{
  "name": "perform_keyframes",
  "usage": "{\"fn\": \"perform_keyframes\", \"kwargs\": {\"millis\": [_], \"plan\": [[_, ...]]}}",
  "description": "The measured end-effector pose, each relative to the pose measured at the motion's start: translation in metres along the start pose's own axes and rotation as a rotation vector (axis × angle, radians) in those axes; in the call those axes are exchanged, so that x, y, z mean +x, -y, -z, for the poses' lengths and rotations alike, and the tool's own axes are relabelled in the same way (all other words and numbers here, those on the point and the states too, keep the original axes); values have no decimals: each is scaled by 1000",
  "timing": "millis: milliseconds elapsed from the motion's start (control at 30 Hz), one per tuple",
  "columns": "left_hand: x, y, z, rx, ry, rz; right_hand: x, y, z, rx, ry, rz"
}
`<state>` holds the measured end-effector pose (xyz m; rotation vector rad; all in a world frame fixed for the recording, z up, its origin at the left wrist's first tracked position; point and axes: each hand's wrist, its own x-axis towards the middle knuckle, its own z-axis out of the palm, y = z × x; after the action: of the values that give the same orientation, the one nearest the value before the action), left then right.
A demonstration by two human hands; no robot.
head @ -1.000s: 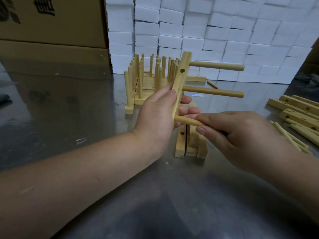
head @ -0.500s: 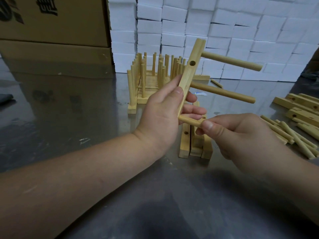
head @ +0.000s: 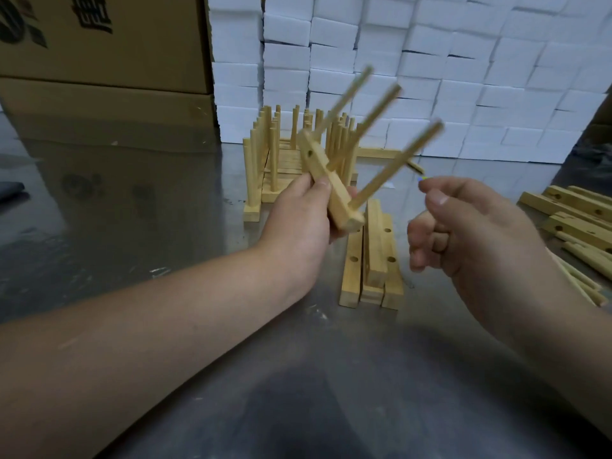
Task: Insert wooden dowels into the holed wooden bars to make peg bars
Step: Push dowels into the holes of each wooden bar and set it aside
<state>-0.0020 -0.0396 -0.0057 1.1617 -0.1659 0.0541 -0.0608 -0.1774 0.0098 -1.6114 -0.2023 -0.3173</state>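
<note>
While my left hand (head: 298,223) grips the tilted peg bar (head: 319,162) above the desk (head: 132,226), its three dowels (head: 397,164) blurred and pointing up-right, I see my right hand (head: 470,233) just beside it, fingers curled on nothing, near the stacked holed bars (head: 374,260)

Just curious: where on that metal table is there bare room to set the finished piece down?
Bare: grey steel table left of the pale wooden peg bar pile, before the brown cardboard boxes; also the near strip before the stack of holed wooden bars. Crowded: right edge, with loose bars and dowels.
</note>
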Motion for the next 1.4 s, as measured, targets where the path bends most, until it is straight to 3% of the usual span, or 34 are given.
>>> {"fn": "perform_keyframes", "kwargs": {"millis": [167, 500, 633, 833, 1100, 1400], "plan": [[-5, 1, -6, -154, 163, 44, -3, 0, -5, -325, -8, 85], [-6, 2, -2, -22, 264, 41, -1, -2, -1, -476, 29, 151], [-3, 8, 4, 255, 186, -25, 6, 1, 14, -475, -123, 131], [8, 7, 16, 496, -89, -216, 25, -8, 44, -669, -309, -7], [7, 14, 18, 783, 59, -83, 41, -36, 46, -1098, -155, -175], [8, 15, 17, 805, 119, -75, 55, -50, 40, -1216, -48, -182]]}}
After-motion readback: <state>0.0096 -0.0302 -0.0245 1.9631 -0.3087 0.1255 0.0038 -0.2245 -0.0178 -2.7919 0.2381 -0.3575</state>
